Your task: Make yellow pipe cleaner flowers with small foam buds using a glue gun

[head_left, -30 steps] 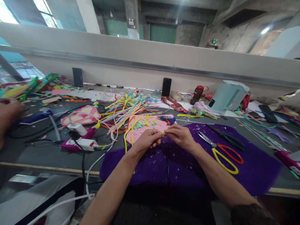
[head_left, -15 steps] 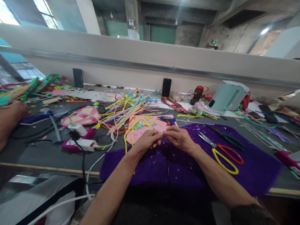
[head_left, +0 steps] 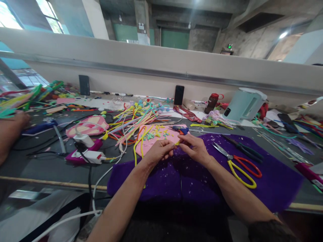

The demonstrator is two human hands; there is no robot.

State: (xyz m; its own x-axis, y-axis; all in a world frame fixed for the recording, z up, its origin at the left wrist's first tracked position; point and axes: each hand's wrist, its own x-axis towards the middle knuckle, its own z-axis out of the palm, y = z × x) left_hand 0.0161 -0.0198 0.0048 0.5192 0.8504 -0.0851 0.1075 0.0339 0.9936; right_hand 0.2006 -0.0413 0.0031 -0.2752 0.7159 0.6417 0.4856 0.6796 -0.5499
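Observation:
My left hand [head_left: 161, 150] is closed in a pinch on a small yellow fuzzy piece [head_left: 177, 143] that sticks out past its fingertips. Just to the right, my right hand [head_left: 193, 148] has its thumb and forefinger apart around that piece; whether they touch it I cannot tell. Behind the hands lies a pink mat [head_left: 151, 143], with cut bits of yellow and green chenille stem [head_left: 157, 131] strewn on it. A blue glue gun [head_left: 182, 129] rests at the mat's right end. Beneath both hands spreads a purple cloth [head_left: 161, 181] dotted with white specks.
Scissors [head_left: 233, 159] with red and yellow handles and dark-handled pliers [head_left: 248, 151] lie at right. Left are a power strip [head_left: 83, 156] with cables and another person's hand [head_left: 16, 126]. Behind stand chenille stems [head_left: 141, 122], a phone [head_left: 179, 95], a bottle [head_left: 211, 103] and a kettle [head_left: 244, 104].
My right thumb and forefinger have come apart from their pinch, and the yellow piece now shows between the hands. My left hand has stayed in place.

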